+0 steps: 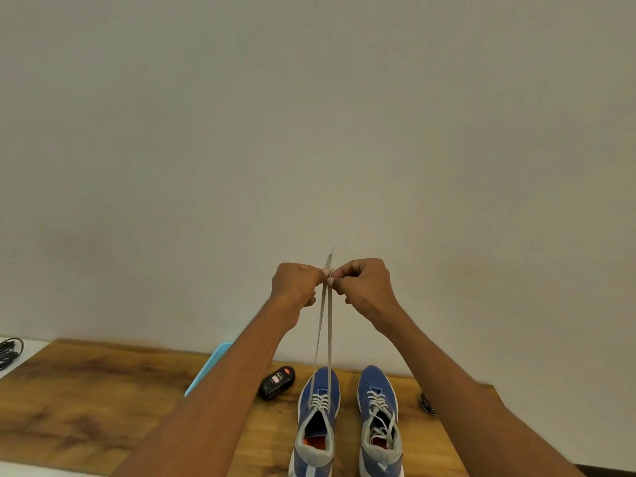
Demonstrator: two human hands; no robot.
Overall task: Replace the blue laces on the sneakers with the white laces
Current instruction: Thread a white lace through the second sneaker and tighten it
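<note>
Pinching both ends of the white lace (pixel 325 325) together, your left hand (pixel 296 287) and right hand (pixel 365 287) hold it taut high above the left sneaker (pixel 318 421); below, right of it, stands the right sneaker (pixel 378 421) on the wooden table (pixel 86 401).

Table (pixel 103 401): wood, brown grain with dark streaks, low sheen. Two sneakers, left sneaker (pixel 318 421) and right sneaker (pixel 378 418): blue woven cloth uppers, matt; grey padded cloth collars, orange lining inside. Lace (pixel 325 332): flat pale woven cloth, matt, same on the right shoe's lacing. Black bottle (pixel 277 382): glossy plastic, paper-like label. Tray (pixel 206 368): light blue, smooth plastic look. Wall (pixel 309 132): plain matt paint. Cables (pixel 8 351): black, slightly shiny.
</note>
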